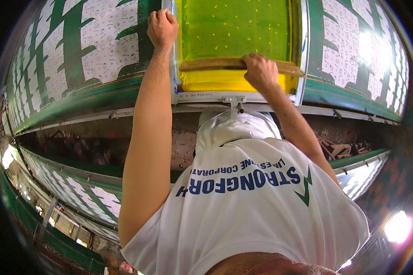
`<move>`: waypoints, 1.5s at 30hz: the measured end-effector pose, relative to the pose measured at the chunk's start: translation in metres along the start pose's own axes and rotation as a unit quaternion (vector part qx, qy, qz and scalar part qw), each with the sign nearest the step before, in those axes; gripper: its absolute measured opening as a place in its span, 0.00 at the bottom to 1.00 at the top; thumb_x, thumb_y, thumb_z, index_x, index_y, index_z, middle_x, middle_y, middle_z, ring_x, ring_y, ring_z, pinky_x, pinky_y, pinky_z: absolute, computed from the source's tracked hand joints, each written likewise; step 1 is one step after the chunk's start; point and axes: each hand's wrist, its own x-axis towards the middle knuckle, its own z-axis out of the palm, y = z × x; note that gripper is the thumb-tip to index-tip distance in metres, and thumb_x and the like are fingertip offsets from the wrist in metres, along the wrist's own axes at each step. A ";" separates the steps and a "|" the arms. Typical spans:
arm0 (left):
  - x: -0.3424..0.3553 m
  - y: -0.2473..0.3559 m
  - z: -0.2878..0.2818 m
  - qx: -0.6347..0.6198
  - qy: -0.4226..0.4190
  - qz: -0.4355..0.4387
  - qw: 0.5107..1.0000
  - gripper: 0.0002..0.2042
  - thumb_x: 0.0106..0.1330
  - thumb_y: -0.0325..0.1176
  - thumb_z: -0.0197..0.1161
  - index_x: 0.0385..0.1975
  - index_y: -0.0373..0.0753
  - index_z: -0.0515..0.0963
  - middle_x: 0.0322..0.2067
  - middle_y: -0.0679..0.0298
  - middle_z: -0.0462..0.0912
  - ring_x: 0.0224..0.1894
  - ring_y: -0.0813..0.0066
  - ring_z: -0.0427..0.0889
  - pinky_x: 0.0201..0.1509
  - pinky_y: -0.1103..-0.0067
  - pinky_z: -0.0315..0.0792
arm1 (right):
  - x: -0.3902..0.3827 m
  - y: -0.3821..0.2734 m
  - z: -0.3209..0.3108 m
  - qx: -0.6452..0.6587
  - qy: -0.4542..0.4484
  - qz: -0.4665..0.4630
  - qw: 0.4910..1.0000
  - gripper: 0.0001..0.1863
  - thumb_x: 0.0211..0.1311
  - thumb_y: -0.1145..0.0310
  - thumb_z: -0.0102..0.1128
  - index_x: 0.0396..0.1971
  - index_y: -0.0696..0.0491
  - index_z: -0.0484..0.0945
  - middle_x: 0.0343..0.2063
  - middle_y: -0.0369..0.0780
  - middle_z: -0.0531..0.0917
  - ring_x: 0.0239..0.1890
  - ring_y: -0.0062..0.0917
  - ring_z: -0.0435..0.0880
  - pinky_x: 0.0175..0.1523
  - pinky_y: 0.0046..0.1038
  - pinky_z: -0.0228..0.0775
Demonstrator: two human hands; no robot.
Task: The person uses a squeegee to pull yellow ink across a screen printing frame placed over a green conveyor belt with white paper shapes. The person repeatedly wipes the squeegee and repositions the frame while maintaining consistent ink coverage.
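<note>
The printing screen (236,27) is a flat frame with pale metal bars and a mesh that looks bright yellow-green, with small yellow dots spread over it. It lies flat on the long table, on top of the cloth, and its near bar has a small metal bracket in the middle. Yellow ink lies in a thick band along the near end of the mesh. The wooden squeegee (215,64) is a long brown bar that lies across the screen from side to side, just behind the ink band. The printed cloth (101,46) is white with dark green leaf shapes and stretches to both sides of the screen.
</note>
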 end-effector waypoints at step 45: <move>0.009 0.002 -0.007 0.013 -0.060 -0.040 0.997 0.15 0.66 0.44 0.73 0.46 0.43 0.85 0.47 0.57 0.83 0.48 0.51 0.85 0.48 0.62 0.81 | -0.060 0.202 0.028 0.192 0.188 0.252 0.930 0.33 0.48 0.58 0.82 0.52 0.57 0.79 0.44 0.50 0.82 0.49 0.47 0.82 0.54 0.45 0.77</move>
